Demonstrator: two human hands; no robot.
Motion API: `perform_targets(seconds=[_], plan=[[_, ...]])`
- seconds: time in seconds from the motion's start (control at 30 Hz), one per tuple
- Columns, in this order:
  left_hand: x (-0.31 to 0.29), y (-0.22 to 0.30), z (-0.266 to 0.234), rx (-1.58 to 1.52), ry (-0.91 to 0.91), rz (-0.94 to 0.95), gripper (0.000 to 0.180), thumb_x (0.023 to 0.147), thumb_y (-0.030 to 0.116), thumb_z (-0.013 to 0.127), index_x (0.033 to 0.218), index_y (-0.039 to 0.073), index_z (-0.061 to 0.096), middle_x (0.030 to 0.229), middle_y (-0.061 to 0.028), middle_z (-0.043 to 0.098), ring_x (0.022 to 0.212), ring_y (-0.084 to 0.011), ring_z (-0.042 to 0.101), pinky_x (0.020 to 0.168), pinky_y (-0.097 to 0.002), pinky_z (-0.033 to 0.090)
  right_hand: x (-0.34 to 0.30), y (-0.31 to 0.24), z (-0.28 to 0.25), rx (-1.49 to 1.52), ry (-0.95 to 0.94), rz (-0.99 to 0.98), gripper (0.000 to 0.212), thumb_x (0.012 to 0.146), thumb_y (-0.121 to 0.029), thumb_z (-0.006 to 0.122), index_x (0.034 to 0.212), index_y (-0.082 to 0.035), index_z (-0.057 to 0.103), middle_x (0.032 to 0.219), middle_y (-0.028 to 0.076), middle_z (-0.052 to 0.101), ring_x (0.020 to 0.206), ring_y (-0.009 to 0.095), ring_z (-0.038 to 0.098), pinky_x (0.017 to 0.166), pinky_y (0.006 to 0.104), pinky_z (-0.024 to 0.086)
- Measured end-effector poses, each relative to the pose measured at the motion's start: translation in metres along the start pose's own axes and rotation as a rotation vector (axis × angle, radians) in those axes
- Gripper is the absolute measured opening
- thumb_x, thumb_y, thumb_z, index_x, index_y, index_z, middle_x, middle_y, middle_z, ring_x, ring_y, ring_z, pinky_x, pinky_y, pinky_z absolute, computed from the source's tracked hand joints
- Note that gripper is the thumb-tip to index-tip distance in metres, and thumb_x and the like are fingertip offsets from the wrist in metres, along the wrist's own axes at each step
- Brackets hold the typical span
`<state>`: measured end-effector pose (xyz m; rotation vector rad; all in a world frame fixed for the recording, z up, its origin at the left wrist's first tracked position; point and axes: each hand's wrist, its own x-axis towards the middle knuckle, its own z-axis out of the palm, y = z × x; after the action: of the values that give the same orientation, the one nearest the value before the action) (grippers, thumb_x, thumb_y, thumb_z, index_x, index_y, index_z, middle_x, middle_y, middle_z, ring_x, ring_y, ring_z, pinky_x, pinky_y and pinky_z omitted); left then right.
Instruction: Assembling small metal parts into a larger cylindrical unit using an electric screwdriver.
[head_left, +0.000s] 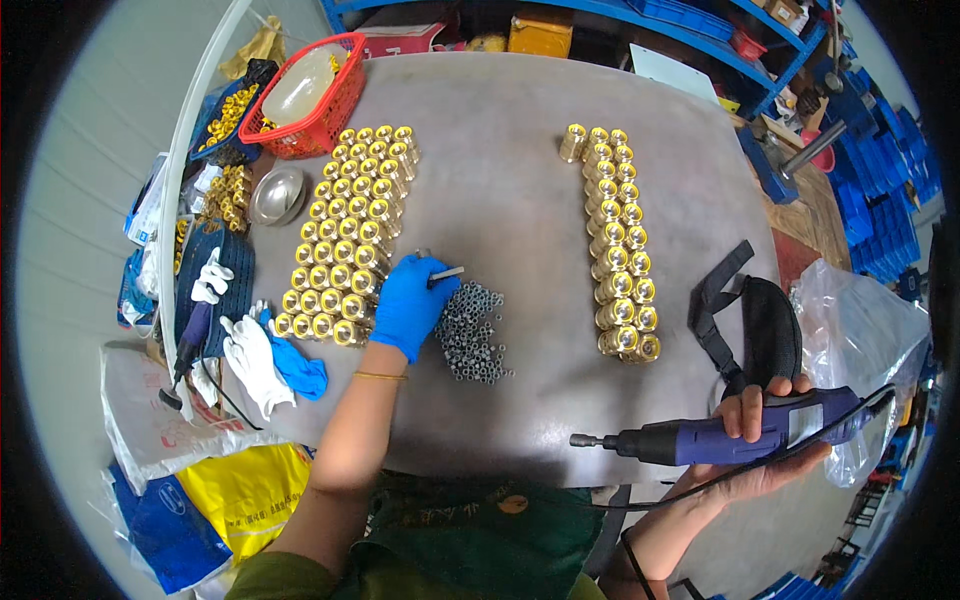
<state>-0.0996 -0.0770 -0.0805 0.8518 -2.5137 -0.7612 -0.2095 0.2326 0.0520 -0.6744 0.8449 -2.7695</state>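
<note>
- We'd do best keeping the purple driver (725,437) steady, its tip clear of the small nuts (468,335) piled mid-worktop (500,210), toward the near edge.
- Our gloved left hand (405,305) pinches a short metal rod (447,273) beside the brass fittings (347,230) nearer the left edge.
- Our bare right hand (750,415) wraps its fingers around the driver, near the right corner.
</note>
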Motion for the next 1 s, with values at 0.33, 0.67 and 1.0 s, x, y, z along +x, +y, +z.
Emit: perform_targets(seconds=[0.33, 0.67, 1.0], plan=[[-0.045, 0.054, -0.016, -1.071, -0.145, -0.339, 0.016, 0.086, 0.011, 0.053, 0.1, 0.004, 0.056, 0.086, -0.0049, 0.058, 0.074, -0.0136, 0.054, 0.066, -0.0266, 0.046, 0.003, 0.01, -0.014, 0.196, 0.178, -0.033, 0.059, 0.078, -0.05, 0.055, 0.107, 0.001, 0.044, 0.105, 0.019, 0.053, 0.056, 0.013, 0.044, 0.049, 0.0219, 0.038], [-0.109, 0.124, -0.022, -1.803, -0.634, -0.84, 0.027, 0.089, 0.011, 0.049, 0.115, 0.006, 0.051, 0.096, -0.0032, 0.057, 0.084, -0.0135, 0.057, 0.073, -0.0294, 0.05, 0.002, 0.024, -0.025, 0.325, 0.355, -0.07, 0.058, 0.077, -0.046, 0.06, 0.102, 0.004, 0.046, 0.099, 0.019, 0.052, 0.063, 0.014, 0.048, 0.056, 0.0232, 0.042], [-0.108, 0.134, -0.025, -1.903, -0.646, -0.878, 0.03, 0.089, 0.011, 0.048, 0.118, 0.005, 0.049, 0.095, -0.0019, 0.057, 0.083, -0.0115, 0.056, 0.074, -0.0275, 0.05, 0.0, 0.03, -0.037, 0.465, 0.47, -0.003, 0.052, 0.076, -0.042, 0.061, 0.096, 0.003, 0.047, 0.089, 0.015, 0.051, 0.063, 0.013, 0.047, 0.055, 0.0234, 0.043]])
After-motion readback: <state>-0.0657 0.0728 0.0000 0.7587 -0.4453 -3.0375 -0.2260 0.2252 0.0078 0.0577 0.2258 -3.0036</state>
